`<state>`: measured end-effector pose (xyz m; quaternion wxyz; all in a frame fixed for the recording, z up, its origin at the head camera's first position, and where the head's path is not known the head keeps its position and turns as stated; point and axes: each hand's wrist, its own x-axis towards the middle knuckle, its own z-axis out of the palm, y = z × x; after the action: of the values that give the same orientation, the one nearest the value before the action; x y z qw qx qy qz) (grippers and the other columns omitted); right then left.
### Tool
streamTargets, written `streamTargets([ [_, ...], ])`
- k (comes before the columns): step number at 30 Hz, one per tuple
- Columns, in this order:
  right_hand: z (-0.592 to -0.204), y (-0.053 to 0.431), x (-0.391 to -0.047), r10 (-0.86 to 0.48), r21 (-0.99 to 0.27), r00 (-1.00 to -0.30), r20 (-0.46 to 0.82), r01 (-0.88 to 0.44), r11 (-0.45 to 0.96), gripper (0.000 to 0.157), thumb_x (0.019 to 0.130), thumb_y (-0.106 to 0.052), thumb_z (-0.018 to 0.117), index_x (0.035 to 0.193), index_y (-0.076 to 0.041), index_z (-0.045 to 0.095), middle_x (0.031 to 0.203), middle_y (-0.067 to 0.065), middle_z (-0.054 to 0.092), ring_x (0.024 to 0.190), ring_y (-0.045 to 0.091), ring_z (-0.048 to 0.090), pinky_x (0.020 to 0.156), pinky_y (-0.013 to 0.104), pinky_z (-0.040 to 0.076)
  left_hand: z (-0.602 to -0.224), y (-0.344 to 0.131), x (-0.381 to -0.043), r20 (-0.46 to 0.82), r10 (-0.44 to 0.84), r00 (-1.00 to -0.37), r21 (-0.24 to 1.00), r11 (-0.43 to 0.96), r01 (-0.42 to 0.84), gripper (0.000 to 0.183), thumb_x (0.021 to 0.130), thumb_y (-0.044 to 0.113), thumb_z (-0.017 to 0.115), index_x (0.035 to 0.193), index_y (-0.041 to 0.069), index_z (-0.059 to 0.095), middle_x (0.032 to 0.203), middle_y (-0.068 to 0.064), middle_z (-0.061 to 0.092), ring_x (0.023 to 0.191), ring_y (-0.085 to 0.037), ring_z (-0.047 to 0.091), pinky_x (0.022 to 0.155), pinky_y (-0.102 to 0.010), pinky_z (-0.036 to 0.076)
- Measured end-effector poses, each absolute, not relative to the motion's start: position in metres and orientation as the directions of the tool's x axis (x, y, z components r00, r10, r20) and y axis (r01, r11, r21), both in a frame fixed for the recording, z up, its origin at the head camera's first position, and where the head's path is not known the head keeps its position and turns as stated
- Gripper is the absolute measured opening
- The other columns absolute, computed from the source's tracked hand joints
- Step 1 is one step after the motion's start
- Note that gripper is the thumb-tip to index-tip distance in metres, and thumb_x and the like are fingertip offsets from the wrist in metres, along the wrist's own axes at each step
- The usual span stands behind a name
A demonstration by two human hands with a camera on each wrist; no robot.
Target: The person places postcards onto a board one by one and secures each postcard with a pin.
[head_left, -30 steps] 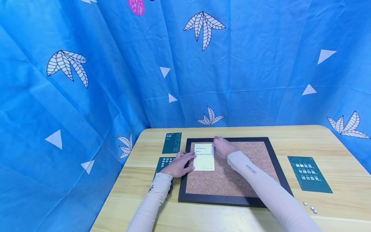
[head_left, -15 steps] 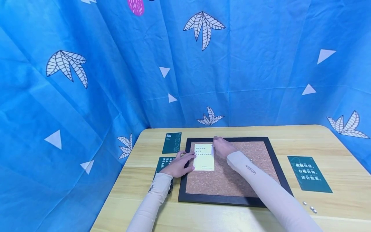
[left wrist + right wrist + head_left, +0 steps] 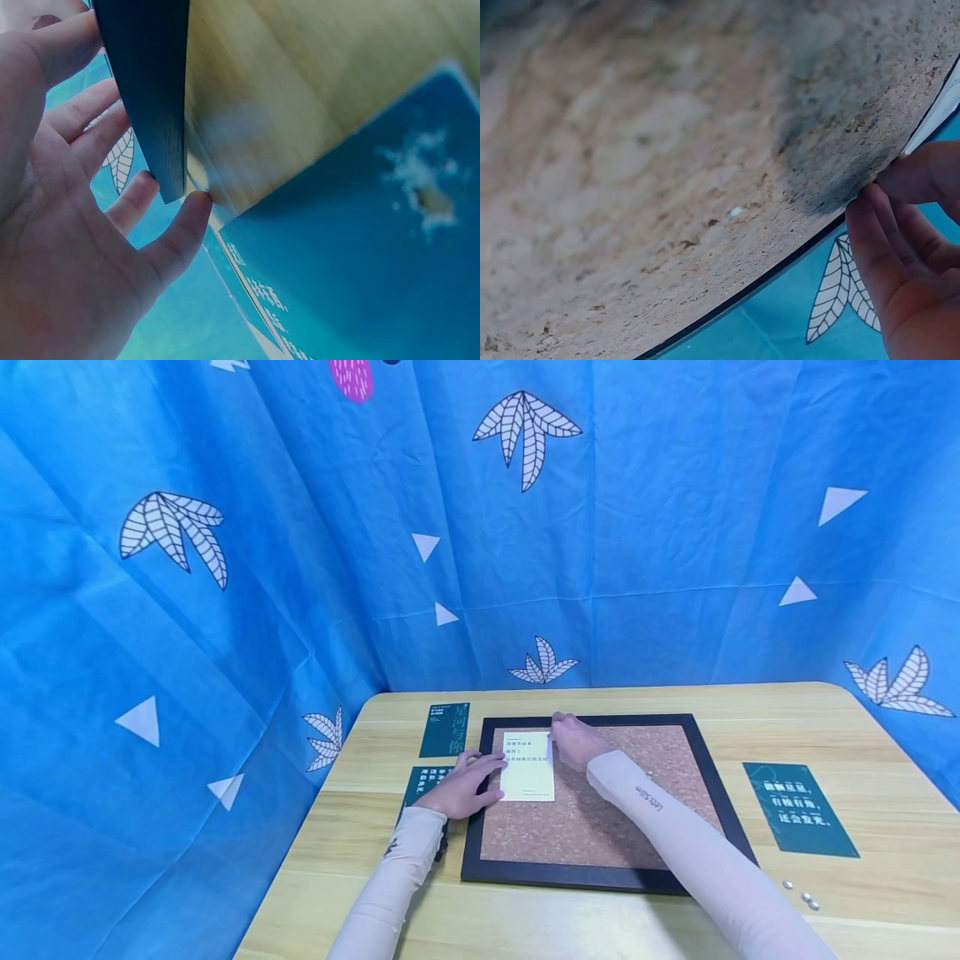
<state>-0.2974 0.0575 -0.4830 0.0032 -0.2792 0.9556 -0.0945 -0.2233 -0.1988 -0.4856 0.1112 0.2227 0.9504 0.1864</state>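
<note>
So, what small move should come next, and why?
Probably a gentle downward press by the right hand: its fingers sit together at the upper right edge of the yellow card on the cork board, while the left hand rests at the left edge.

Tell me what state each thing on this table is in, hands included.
Pale yellow rectangular paper card: printed side up on the cork.
Black-framed rectangular cork board: lying on the table.
Dark green rectangular paper cards: printed sides up; one partly hidden.
Small silvery round pieces: loose on the table.
Left hand: fingers spread.
Right hand: fingers bunched at the card's edge.
</note>
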Motion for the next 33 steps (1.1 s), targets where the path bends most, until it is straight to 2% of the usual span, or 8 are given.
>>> streamTargets([
  [18, -0.484, 0.065, -0.3, -0.517, -0.363, -0.856, 0.031, -0.491, 0.792, 0.03, 0.097, 0.004, 0.057, 0.122, 0.001, 0.074, 0.111, 0.016, 0.067, 0.103, 0.029, 0.068, 0.09, 0.04, 0.06, -0.49, -0.2, -0.226, -0.151, 0.452, -0.879, 0.4, 0.841, 0.364, 0.058, 0.105, 0.036, 0.061, 0.158, 0.021, 0.044, 0.17, 0.001, 0.033, 0.155, -0.03, 0.023, 0.12, -0.052, 0.04],
  [20, -0.483, 0.068, -0.299, -0.51, -0.413, -0.859, 0.036, -0.478, 0.776, 0.029, 0.096, 0.005, 0.056, 0.116, -0.001, 0.076, 0.112, 0.015, 0.068, 0.101, 0.027, 0.067, 0.085, 0.039, 0.06, -0.49, -0.2, -0.226, -0.148, 0.452, -0.879, 0.402, 0.84, 0.364, 0.057, 0.104, 0.036, 0.061, 0.157, 0.02, 0.044, 0.17, 0.001, 0.034, 0.155, -0.03, 0.024, 0.119, -0.053, 0.04],
  [22, -0.481, 0.071, -0.299, -0.513, -0.465, -0.857, 0.049, -0.474, 0.748, 0.023, 0.095, 0.007, 0.056, 0.098, -0.001, 0.077, 0.106, 0.013, 0.067, 0.092, 0.024, 0.063, 0.077, 0.037, 0.057, -0.49, -0.2, -0.226, -0.146, 0.452, -0.88, 0.403, 0.84, 0.364, 0.057, 0.105, 0.036, 0.061, 0.157, 0.02, 0.044, 0.17, 0.001, 0.034, 0.155, -0.031, 0.023, 0.119, -0.053, 0.04],
  [24, -0.479, 0.074, -0.3, -0.521, -0.513, -0.851, 0.065, -0.476, 0.714, 0.025, 0.093, 0.01, 0.055, 0.076, -0.004, 0.067, 0.095, 0.013, 0.062, 0.082, 0.022, 0.053, 0.07, 0.035, 0.048, -0.49, -0.2, -0.226, -0.148, 0.452, -0.879, 0.401, 0.84, 0.365, 0.058, 0.104, 0.036, 0.061, 0.157, 0.021, 0.044, 0.17, 0.001, 0.033, 0.156, -0.031, 0.023, 0.12, -0.053, 0.04],
  [27, -0.477, 0.079, -0.3, -0.526, -0.533, -0.844, 0.103, -0.493, 0.687, 0.032, 0.091, 0.011, 0.054, 0.065, -0.008, 0.05, 0.087, 0.012, 0.056, 0.081, 0.022, 0.048, 0.072, 0.036, 0.043, -0.488, -0.199, -0.225, -0.143, 0.455, -0.879, 0.407, 0.837, 0.367, 0.058, 0.104, 0.035, 0.061, 0.157, 0.02, 0.044, 0.169, 0.0, 0.035, 0.155, -0.032, 0.023, 0.119, -0.054, 0.04],
  [30, -0.475, 0.085, -0.3, -0.506, -0.53, -0.85, 0.147, -0.5, 0.685, 0.023, 0.094, 0.006, 0.061, 0.074, -0.005, 0.065, 0.093, 0.013, 0.065, 0.09, 0.024, 0.06, 0.081, 0.041, 0.054, -0.487, -0.199, -0.225, -0.142, 0.456, -0.878, 0.41, 0.835, 0.368, 0.058, 0.104, 0.034, 0.062, 0.157, 0.018, 0.045, 0.169, -0.002, 0.036, 0.155, -0.033, 0.024, 0.118, -0.055, 0.041],
  [32, -0.474, 0.089, -0.3, -0.487, -0.532, -0.858, 0.162, -0.491, 0.69, 0.012, 0.094, 0.002, 0.066, 0.092, -0.002, 0.077, 0.104, 0.014, 0.07, 0.1, 0.029, 0.067, 0.09, 0.045, 0.058, -0.487, -0.199, -0.225, -0.14, 0.458, -0.878, 0.415, 0.832, 0.368, 0.058, 0.104, 0.034, 0.062, 0.157, 0.018, 0.045, 0.169, -0.003, 0.036, 0.154, -0.033, 0.025, 0.118, -0.056, 0.041],
  [33, -0.474, 0.091, -0.3, -0.479, -0.532, -0.863, 0.163, -0.486, 0.694, 0.014, 0.094, 0.001, 0.067, 0.102, 0.0, 0.078, 0.109, 0.016, 0.071, 0.104, 0.032, 0.069, 0.094, 0.047, 0.058, -0.486, -0.199, -0.225, -0.14, 0.459, -0.878, 0.417, 0.831, 0.368, 0.057, 0.104, 0.034, 0.062, 0.157, 0.018, 0.045, 0.169, -0.003, 0.035, 0.154, -0.034, 0.024, 0.118, -0.056, 0.041],
])
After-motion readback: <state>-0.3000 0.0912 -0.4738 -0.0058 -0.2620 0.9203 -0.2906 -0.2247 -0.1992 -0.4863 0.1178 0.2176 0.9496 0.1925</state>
